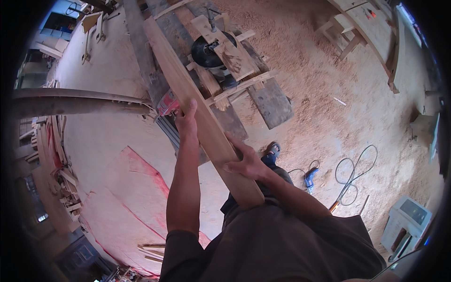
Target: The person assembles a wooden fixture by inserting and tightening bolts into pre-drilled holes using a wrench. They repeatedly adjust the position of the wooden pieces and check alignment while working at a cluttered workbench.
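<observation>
A long pale wooden plank (181, 77) slants across the view, its near end against my waist and its far end over a rough bench. My left hand (188, 123) grips its left edge about midway, thumb on the upper face and fingers out of sight underneath. Closer to my body, my right hand (247, 163) is closed around the right edge, thumb across the top. Just beyond my left hand is a red object (168, 104), partly hidden, whose kind I cannot make out.
The bench of worn boards (270, 105) carries a black round disc (207, 50) and clamped wood pieces. A blue power tool (310, 179) and a looped cable (350, 181) lie on the dusty floor. A wooden table (364, 23) stands far right; a white machine (408, 221) stands near right.
</observation>
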### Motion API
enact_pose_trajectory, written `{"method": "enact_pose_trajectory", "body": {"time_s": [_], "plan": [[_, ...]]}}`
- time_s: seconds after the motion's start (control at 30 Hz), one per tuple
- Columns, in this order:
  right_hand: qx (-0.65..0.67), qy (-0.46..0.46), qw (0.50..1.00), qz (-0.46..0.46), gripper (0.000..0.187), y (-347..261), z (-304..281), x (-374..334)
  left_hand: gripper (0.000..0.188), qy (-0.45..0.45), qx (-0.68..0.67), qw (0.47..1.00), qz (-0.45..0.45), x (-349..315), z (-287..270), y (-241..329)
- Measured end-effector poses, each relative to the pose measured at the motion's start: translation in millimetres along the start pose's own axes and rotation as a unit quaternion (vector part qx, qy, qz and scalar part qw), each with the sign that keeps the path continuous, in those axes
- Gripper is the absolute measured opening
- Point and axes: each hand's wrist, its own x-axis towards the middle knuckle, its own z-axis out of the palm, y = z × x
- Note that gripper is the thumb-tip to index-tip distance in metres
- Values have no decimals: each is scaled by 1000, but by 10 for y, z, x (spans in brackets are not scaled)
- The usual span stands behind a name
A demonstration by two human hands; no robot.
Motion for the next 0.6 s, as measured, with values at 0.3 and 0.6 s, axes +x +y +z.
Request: {"method": "enact_pose_trajectory", "body": {"time_s": [0.3,0.6], "plan": [[-9,34,999,-10,98,499,166,355,69,-40,39,998,11,299,-111,-280],[15,18,997,67,100,1021,-188,641,95,33,291,956,-32,-67,226,-471]]}}
